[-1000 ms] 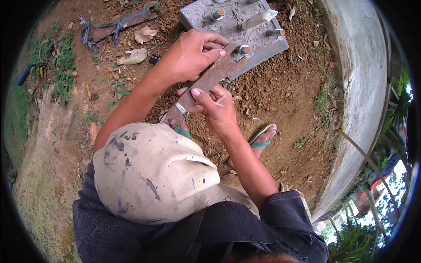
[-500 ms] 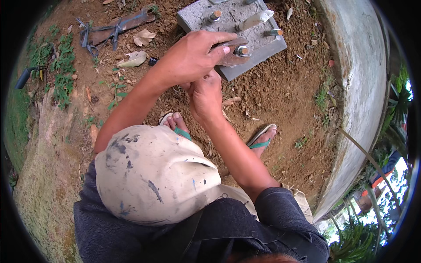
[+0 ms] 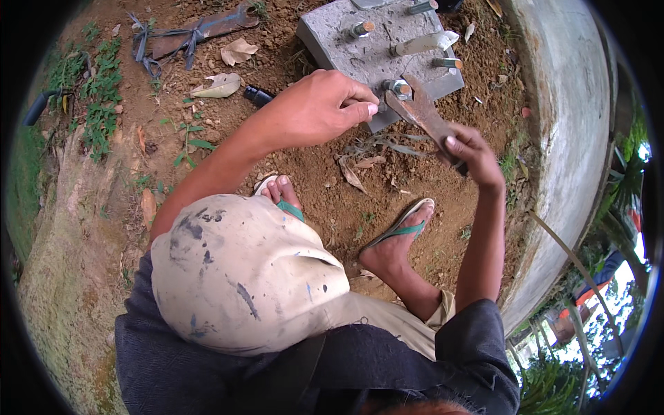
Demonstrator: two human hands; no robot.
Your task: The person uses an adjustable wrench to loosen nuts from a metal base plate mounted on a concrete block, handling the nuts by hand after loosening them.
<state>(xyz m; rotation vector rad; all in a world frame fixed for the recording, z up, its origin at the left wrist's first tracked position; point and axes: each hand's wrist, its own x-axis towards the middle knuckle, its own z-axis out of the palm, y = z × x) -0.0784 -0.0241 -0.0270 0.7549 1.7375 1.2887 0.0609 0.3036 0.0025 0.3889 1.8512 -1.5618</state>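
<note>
My right hand (image 3: 474, 155) is closed round the lower end of a rusty open-ended wrench (image 3: 425, 116). The wrench slants up to the left, its jaw at the nut (image 3: 399, 88) on a bolt at the near edge of a grey concrete block (image 3: 344, 59). Left of that jaw, my left hand (image 3: 328, 111) is bent with thumb and forefinger close together by the block's near corner; whatever they hold, if anything, is hidden. More bolts stand up from the block: one at the left (image 3: 362, 29), one at the right (image 3: 448, 63), and a white-wrapped one (image 3: 425, 43).
A black cylindrical tool part (image 3: 258, 95) lies on the soil beside my left wrist. Beyond it are dry leaves (image 3: 218, 86) and a rusty metal bar (image 3: 207, 31) tied with dark strips. A curved concrete wall edge (image 3: 564, 138) runs along the right. My sandalled feet are below the block.
My right hand has moved right, swinging the wrench's handle out toward the right. My left hand has come off the top of the wrench and shifted down slightly. The view has shifted a little.
</note>
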